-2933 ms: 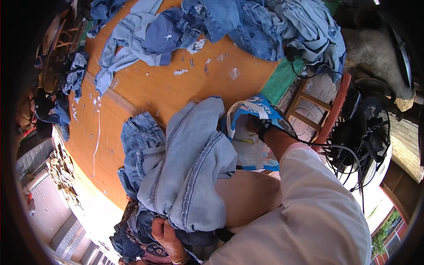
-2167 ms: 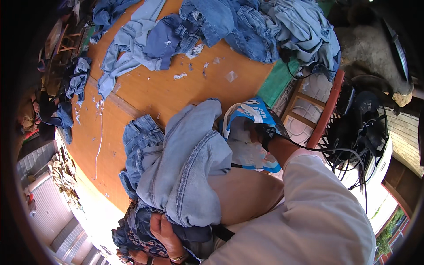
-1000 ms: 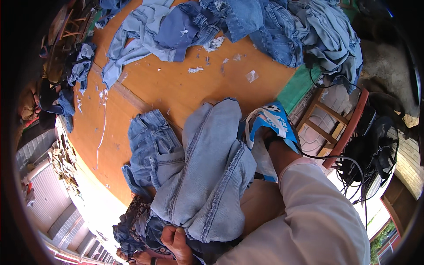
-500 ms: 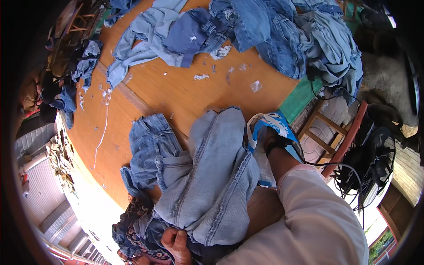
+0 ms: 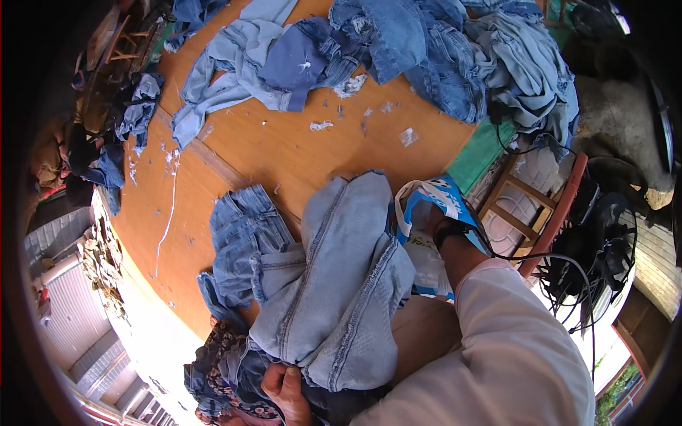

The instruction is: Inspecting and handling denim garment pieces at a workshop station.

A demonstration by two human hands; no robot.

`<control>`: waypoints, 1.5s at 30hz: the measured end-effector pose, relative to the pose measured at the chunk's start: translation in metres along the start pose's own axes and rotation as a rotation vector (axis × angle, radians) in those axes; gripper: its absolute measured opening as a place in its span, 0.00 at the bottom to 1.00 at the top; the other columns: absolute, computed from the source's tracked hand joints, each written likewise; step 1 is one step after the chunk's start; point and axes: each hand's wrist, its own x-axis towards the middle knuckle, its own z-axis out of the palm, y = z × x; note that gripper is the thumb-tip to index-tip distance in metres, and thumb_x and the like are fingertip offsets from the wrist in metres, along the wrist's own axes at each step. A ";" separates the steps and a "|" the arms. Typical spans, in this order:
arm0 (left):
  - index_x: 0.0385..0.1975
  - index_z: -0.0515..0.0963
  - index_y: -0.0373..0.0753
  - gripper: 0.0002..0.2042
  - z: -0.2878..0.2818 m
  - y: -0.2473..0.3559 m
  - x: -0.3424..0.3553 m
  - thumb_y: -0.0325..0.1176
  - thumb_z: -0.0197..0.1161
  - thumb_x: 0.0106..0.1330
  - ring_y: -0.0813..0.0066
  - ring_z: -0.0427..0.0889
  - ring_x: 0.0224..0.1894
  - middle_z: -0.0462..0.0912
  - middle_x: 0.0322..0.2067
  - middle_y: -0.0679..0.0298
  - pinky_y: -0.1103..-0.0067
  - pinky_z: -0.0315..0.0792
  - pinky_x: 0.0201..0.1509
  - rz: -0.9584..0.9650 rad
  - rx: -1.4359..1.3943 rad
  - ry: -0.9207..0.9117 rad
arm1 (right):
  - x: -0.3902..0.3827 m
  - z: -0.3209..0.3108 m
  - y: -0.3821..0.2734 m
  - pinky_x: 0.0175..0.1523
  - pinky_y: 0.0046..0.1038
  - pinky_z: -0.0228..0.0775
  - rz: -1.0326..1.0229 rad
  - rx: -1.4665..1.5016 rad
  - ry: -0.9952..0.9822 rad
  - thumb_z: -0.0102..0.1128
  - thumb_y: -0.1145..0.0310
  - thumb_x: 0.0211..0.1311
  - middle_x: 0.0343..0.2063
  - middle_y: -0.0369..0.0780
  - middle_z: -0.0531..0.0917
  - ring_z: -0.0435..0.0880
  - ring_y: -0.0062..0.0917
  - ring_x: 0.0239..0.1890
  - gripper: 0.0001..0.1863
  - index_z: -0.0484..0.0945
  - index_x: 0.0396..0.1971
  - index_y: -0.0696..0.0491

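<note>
Orange-brown tabletop taking up most of the view, edged by a green strip and pretty well littered. Pale blue jeans are laid out at the near side, wrong side up by the look of the seams, right above the left hand. That hand is closed, with the bottom edge of the cloth pinched between thumb and finger. A blue-and-white bag is stood just right of the jeans, mouth up, and the right hand is sunk into it up to about the wrist. Fingers are hidden in there, so whether anything is gripped can't be told. A dark wristband and a pale sleeve are seen on that arm.

Next to the jeans on the left, a mid-blue denim piece is partly covered by them, and flower-print cloth is bunched below that. Further out, white fluff, a clear square and a long white thread are scattered over the wood. Along the far edge, more denim is heaped. Off to the right, a wooden frame with a red rail can be made out, and black cables are tangled beyond it.
</note>
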 end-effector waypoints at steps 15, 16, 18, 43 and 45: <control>0.13 0.59 0.41 0.17 0.003 0.003 -0.003 0.37 0.59 0.56 0.87 0.51 0.22 0.54 0.15 0.78 0.81 0.45 0.25 -0.050 -0.105 -0.005 | -0.034 -0.028 -0.003 0.55 0.35 0.66 0.050 -0.089 -0.221 0.48 0.55 0.58 0.45 0.41 0.79 0.77 0.35 0.49 0.18 0.78 0.42 0.48; 0.13 0.58 0.42 0.17 0.003 0.003 -0.002 0.37 0.59 0.56 0.87 0.50 0.22 0.53 0.15 0.78 0.81 0.44 0.25 -0.048 -0.110 -0.004 | -0.037 -0.024 0.001 0.55 0.35 0.66 0.050 -0.079 -0.222 0.48 0.55 0.58 0.45 0.41 0.79 0.77 0.35 0.49 0.18 0.78 0.42 0.48; 0.13 0.58 0.42 0.18 0.005 0.007 0.000 0.38 0.59 0.57 0.87 0.50 0.22 0.53 0.15 0.78 0.81 0.44 0.25 -0.045 -0.091 -0.010 | -0.040 -0.019 0.009 0.55 0.35 0.66 0.050 -0.062 -0.226 0.48 0.55 0.59 0.45 0.41 0.79 0.77 0.35 0.49 0.18 0.78 0.42 0.48; 0.36 0.71 0.35 0.08 0.049 0.124 -0.027 0.31 0.56 0.61 0.69 0.71 0.32 0.74 0.34 0.60 0.77 0.66 0.39 0.887 -0.038 -0.645 | -0.058 -0.052 0.021 0.54 0.39 0.67 0.308 1.759 -0.062 0.50 0.60 0.59 0.46 0.40 0.78 0.76 0.35 0.49 0.15 0.77 0.43 0.48; 0.36 0.71 0.35 0.08 0.100 0.117 -0.032 0.30 0.55 0.59 0.62 0.72 0.34 0.74 0.35 0.58 0.73 0.67 0.41 1.003 -0.069 -0.968 | -0.057 -0.063 0.016 0.54 0.40 0.67 0.302 1.981 -0.076 0.50 0.60 0.59 0.46 0.39 0.78 0.76 0.35 0.49 0.15 0.77 0.43 0.48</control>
